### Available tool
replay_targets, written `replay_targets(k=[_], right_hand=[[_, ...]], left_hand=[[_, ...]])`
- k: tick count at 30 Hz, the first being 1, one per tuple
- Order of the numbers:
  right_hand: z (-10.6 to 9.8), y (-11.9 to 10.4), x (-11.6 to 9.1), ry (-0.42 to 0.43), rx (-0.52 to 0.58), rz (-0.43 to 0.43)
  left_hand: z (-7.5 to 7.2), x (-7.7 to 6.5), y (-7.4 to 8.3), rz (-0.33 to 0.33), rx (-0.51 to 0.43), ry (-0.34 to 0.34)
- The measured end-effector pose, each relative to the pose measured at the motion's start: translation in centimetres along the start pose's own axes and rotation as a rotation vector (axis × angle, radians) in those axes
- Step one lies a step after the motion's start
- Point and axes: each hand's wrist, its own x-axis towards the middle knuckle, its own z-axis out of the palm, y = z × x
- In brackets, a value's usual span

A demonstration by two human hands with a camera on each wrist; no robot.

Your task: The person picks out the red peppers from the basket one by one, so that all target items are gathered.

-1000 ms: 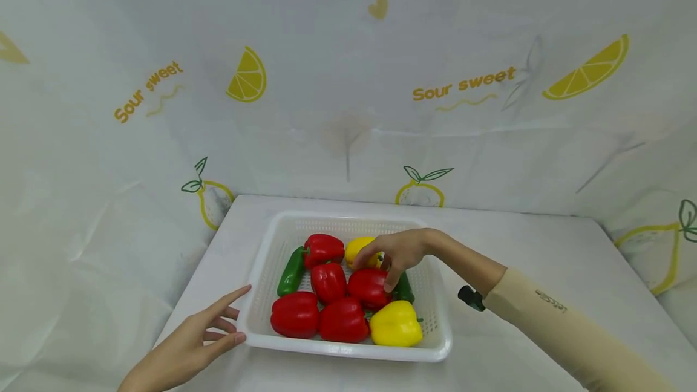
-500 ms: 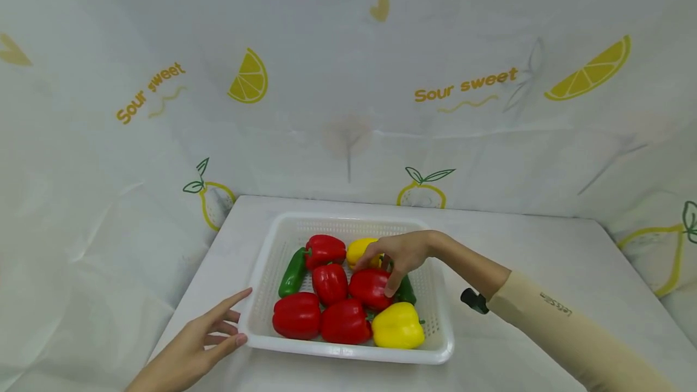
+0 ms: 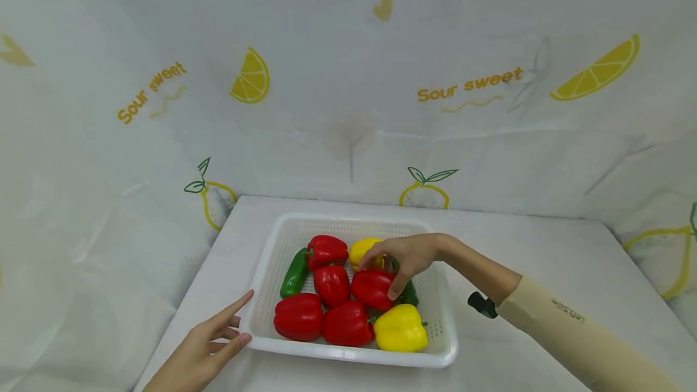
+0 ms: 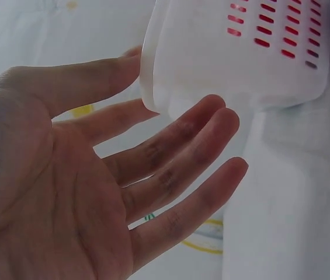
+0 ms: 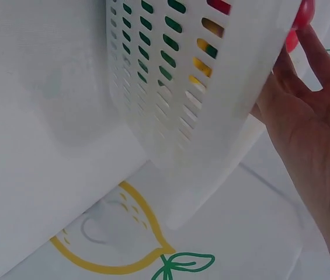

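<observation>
A white perforated plastic basket (image 3: 348, 352) holds several red, yellow and green peppers. My right hand (image 3: 411, 256) reaches over the basket's right side and grips a red bell pepper (image 3: 373, 290), with the thumb on its right and the fingers at its upper left. That pepper sits among the others in the basket. In the right wrist view the basket wall hides most of it. My left hand (image 3: 204, 343) is at the basket's front left corner, its fingers spread and fairly straight. In the left wrist view, the thumb and index finger of the left hand (image 4: 124, 169) touch the rim.
Around the held pepper lie a yellow bell pepper (image 3: 402, 328) in front, another yellow pepper (image 3: 362, 250) behind, and a green pepper (image 3: 408, 295) to the right. A long green pepper (image 3: 294, 274) lies at the left. A lemon-printed sheet (image 3: 348, 77) hangs behind the white table (image 3: 523, 259).
The whole scene has shifted slightly right and down in the head view. Both hands keep their places at the basket, and the peppers lie as before.
</observation>
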Motion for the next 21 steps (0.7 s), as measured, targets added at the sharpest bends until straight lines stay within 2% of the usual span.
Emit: replay_targets(k=[8,13,21], right_hand=[[-0.1,-0.1,-0.2,-0.012,0.051,-0.032],[0.4,0.2,-0.5,0.006,0.08,-0.042],[1.0,0.0,-0.6,0.072,-0.005,-0.075]], left_hand=[[-0.2,0.2,0.4,-0.052,-0.039,-0.012],[-0.1,0.0,0.4,-0.034,-0.053,-0.025],[0.0,-0.2,0.3,-0.007,-0.057,-0.039]])
